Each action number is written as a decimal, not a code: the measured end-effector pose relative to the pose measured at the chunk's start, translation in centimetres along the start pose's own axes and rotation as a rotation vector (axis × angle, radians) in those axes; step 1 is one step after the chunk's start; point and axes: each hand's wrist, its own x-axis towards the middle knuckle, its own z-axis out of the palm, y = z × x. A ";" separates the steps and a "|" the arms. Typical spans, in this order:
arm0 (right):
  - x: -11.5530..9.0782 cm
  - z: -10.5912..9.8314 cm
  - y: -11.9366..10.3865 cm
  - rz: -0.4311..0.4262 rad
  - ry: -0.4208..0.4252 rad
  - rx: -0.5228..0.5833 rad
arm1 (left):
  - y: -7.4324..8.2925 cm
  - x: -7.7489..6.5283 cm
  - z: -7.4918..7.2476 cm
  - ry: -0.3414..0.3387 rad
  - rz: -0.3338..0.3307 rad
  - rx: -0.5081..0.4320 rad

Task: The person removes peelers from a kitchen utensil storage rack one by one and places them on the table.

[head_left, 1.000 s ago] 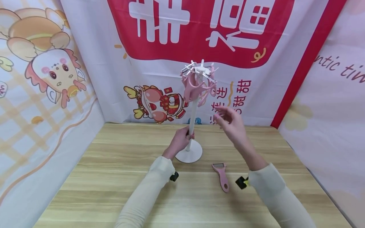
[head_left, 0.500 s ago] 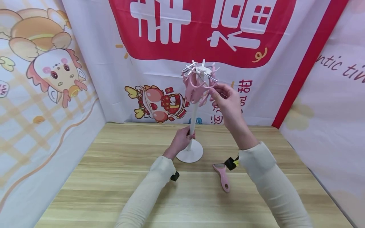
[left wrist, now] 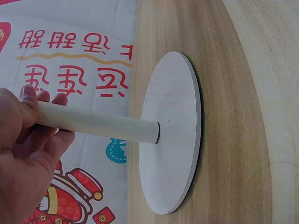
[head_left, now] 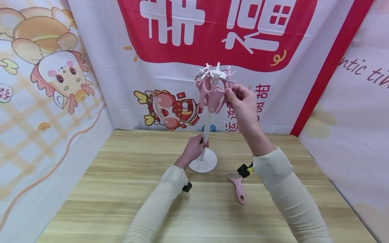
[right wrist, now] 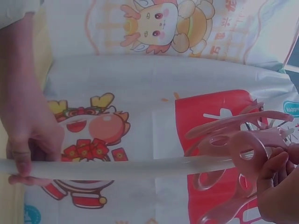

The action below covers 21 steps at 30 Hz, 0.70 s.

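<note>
A white stand (head_left: 207, 123) with a round base rises from the table, its top ringed by hooks. Several pink peelers (head_left: 209, 96) hang from those hooks, handles pointing down. My left hand (head_left: 193, 148) grips the pole above the base; the left wrist view shows fingers and thumb wrapped around the pole (left wrist: 93, 122). Up at the rack, my right hand (head_left: 244, 103) pinches the upper end of a hanging peeler on the right side. In the right wrist view, a peeler handle (right wrist: 240, 144) lies close to the fingers and partly hides the pinch. Another pink peeler (head_left: 238, 190) lies on the table.
The wooden table (head_left: 121, 189) runs up to a printed cloth backdrop (head_left: 121, 101) behind the stand. More printed cloth (head_left: 36, 141) closes off the left side, and another sheet hangs at the right. The loose peeler lies beneath my right forearm.
My right hand has moved up and left to the rack and taken hold of a hanging peeler. The hanging peelers have turned slightly with the rack. My left hand keeps its grip on the pole.
</note>
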 end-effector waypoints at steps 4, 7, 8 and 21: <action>-0.1 0.0 -0.5 0.010 0.002 -0.004 | 0.0 0.0 0.0 0.006 0.004 -0.001; -0.1 0.0 -0.9 0.017 -0.006 0.015 | 0.0 0.0 0.0 0.003 -0.006 -0.006; -0.1 0.0 -1.1 0.019 -0.009 0.025 | 0.0 0.0 0.0 0.000 -0.011 -0.010; -0.2 0.3 -2.6 0.050 -0.032 0.082 | 0.0 0.1 0.0 -0.018 -0.059 -0.054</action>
